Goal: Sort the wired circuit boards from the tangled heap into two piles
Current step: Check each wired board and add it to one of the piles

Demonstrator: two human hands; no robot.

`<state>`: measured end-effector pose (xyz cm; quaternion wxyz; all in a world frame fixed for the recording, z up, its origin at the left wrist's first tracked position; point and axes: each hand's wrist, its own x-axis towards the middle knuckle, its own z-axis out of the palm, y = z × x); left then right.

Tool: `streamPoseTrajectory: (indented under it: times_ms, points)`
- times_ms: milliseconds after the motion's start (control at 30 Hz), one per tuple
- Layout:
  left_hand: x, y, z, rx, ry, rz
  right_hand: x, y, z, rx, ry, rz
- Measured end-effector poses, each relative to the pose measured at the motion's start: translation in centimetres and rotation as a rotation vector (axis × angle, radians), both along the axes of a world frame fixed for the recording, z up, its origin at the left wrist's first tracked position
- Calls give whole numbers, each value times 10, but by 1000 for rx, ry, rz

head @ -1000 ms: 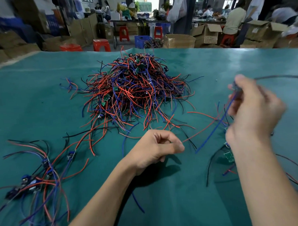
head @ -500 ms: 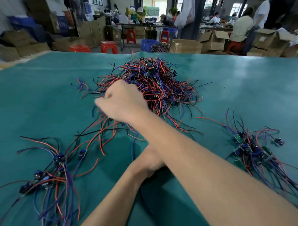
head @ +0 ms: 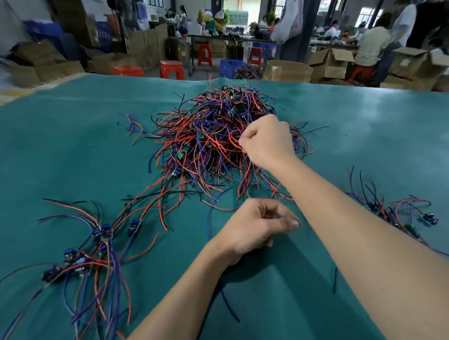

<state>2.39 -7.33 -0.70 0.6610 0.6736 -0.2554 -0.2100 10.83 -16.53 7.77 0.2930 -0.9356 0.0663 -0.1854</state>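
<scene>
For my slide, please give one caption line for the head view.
Right hand picks at the tangled heap; left hand rests on green mat.

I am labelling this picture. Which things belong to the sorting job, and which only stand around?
Job:
tangled heap of red, blue, black wired boards
left sorted pile
right sorted pile
right hand
left hand

Around:
orange plastic stools
brown cardboard boxes

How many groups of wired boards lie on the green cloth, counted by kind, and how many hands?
Tangled heap: 1
Sorted piles (left pile, right pile): 2
Hands (left hand, right hand): 2
Total: 5
</scene>
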Motion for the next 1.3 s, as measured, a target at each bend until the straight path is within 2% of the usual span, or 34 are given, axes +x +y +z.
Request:
streamPoseTrajectory:
  times_ms: [67,133,200,300,500,667,767,867,967,1033,1133,1200,1300]
  points:
    - [0,0,0,5,33,22,-7,-18,5,140,0,-9]
    - [1,1,1,-19,89,63,-20,-38,8,392,17,12]
    - [2,0,4,-127,203,112,-38,-55,6,596,46,44]
    - [5,-2,8,-340,403,203,-70,-76,-6,744,101,88]
    - [9,-3,7,-514,502,297,-126,-94,-39,841,293,278]
    - [10,0,2,-366,407,280,-135,-89,-50,674,560,495]
    - [9,2,0,-333,362,228,-135,-84,-51,645,647,603]
    - [7,2,0,-330,342,184,-132,-79,-57,637,513,527]
    - [4,-2,0,-279,281,230,-126,-77,-62,767,130,250]
    - [2,-4,-1,-211,190,263,-124,-76,-63,876,-32,183]
    - [-2,-7,-3,-145,65,253,-123,-70,-65,829,-114,110]
    - [-3,-7,-4,-99,2,247,-122,-68,-69,816,-103,58]
    - [-3,-7,-6,-49,-41,247,-120,-70,-68,902,-46,36]
